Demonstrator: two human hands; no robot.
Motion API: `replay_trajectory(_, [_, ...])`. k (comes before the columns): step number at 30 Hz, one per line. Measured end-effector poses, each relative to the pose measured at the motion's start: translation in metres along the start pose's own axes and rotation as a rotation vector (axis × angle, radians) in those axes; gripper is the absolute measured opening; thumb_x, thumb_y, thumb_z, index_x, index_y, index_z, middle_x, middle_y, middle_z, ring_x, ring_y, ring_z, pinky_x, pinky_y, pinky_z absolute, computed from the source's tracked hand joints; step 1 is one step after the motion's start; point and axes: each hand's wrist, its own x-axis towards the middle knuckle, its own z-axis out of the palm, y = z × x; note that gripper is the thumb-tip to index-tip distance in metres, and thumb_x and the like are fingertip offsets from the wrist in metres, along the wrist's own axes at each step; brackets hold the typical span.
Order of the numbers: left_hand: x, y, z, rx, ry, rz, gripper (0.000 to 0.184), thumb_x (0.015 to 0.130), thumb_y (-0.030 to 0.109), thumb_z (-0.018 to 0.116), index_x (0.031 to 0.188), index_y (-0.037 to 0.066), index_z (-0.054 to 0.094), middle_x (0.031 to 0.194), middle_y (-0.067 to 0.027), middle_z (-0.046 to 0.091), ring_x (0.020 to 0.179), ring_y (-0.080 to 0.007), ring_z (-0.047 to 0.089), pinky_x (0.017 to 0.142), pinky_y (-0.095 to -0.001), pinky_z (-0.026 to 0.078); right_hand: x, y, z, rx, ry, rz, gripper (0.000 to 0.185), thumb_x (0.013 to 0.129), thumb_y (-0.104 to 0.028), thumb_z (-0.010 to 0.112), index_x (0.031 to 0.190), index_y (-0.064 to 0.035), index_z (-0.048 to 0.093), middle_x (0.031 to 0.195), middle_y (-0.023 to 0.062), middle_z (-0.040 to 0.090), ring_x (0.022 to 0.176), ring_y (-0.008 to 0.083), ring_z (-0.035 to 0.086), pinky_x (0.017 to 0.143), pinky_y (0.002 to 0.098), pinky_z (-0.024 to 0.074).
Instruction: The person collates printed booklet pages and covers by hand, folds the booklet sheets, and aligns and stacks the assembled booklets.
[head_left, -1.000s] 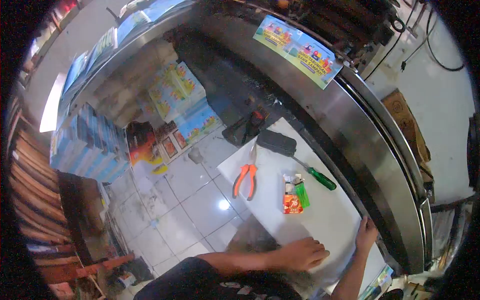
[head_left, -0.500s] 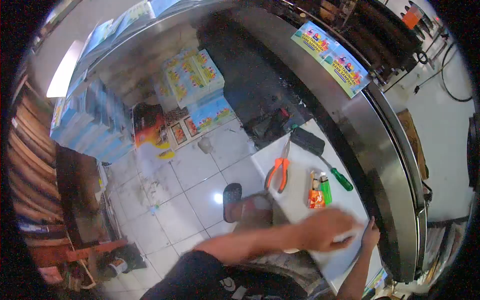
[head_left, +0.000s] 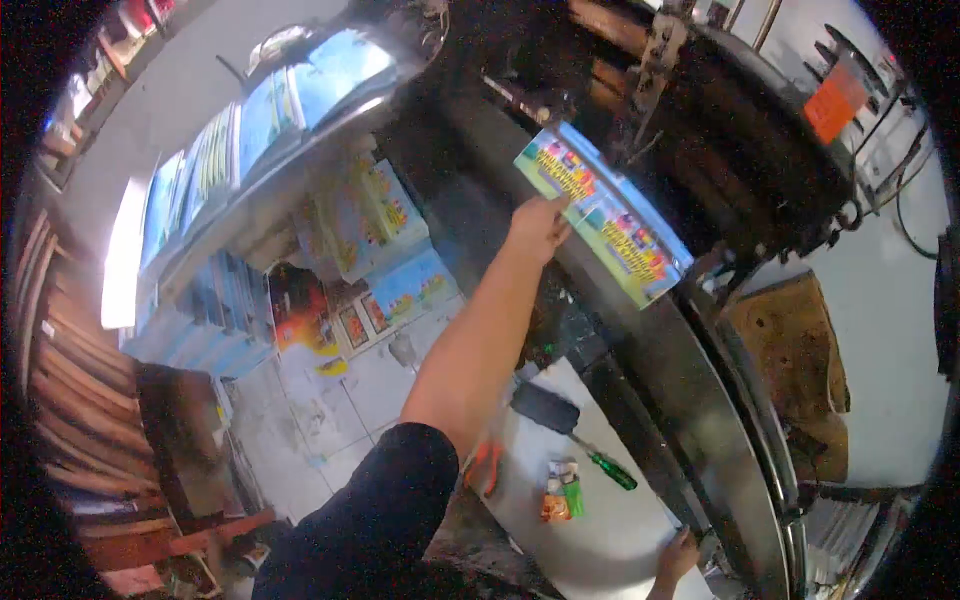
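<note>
My left hand [head_left: 540, 226] reaches out to the printed sheets [head_left: 606, 215] on the metal machine. Its fingers are closed on the near edge of these sheets, around the middle. Low in the view, my right hand [head_left: 680, 556] rests at the edge of the white board [head_left: 620, 530]; whether it grips that edge cannot be made out. On the board lie a dark block [head_left: 545, 408], a green-handled screwdriver [head_left: 612, 470], a small orange pack [head_left: 557, 500] with a green lighter [head_left: 573, 494], and orange-handled pliers [head_left: 484, 468], partly hidden by my left arm.
Stacked printed booklets [head_left: 372, 220] stand on the tiled floor beyond my left arm. More sheets [head_left: 265, 120] lie on a metal shelf at the upper left. Dark machine parts [head_left: 740, 140] are behind the sheets, and brown cardboard [head_left: 795, 360] is at the right.
My left hand has moved up and away from above the board to the printed sheets. The view has shifted, so the board appears lower. My right hand remains by the board's edge.
</note>
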Motion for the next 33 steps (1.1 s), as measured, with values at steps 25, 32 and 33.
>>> replay_trajectory(25, [-0.060, 0.075, -0.071, 0.053, 0.148, -0.132, 0.021, 0.089, 0.007, 0.064, 0.106, 0.007, 0.052, 0.096, -0.0064, 0.062, 0.078, -0.0178, 0.062, 0.068, -0.0341, 0.053, -0.121, -0.189, -0.182, 0.375, 0.050, 0.271, 0.026, 0.086, -0.009, 0.065, 0.107, 0.0069, 0.062, 0.104, 0.0200, 0.066, 0.097, 0.0317, 0.063, 0.086, 0.0388, 0.0498])
replay_trajectory(32, [-0.218, 0.139, -0.095, 0.106, 0.148, -0.062, 0.023, 0.089, 0.004, 0.061, 0.111, 0.006, 0.055, 0.109, -0.0090, 0.065, 0.095, -0.0220, 0.066, 0.076, -0.0389, 0.056, -0.039, -0.313, -0.183, 0.317, 0.012, -0.352, 0.081, 0.071, -0.005, 0.075, 0.141, -0.0002, 0.034, 0.147, 0.0224, 0.032, 0.136, 0.0405, 0.030, 0.111, 0.0469, 0.0306])
replay_trajectory(33, [-0.240, 0.149, -0.092, 0.141, 0.114, -0.075, 0.027, 0.089, 0.004, 0.061, 0.114, 0.006, 0.054, 0.113, -0.0095, 0.064, 0.100, -0.0234, 0.065, 0.082, -0.0420, 0.056, -0.028, -0.364, -0.208, 0.405, -0.031, -0.392, 0.088, 0.068, -0.010, 0.079, 0.142, -0.0015, 0.032, 0.151, 0.0226, 0.024, 0.139, 0.0411, 0.026, 0.113, 0.0480, 0.0280])
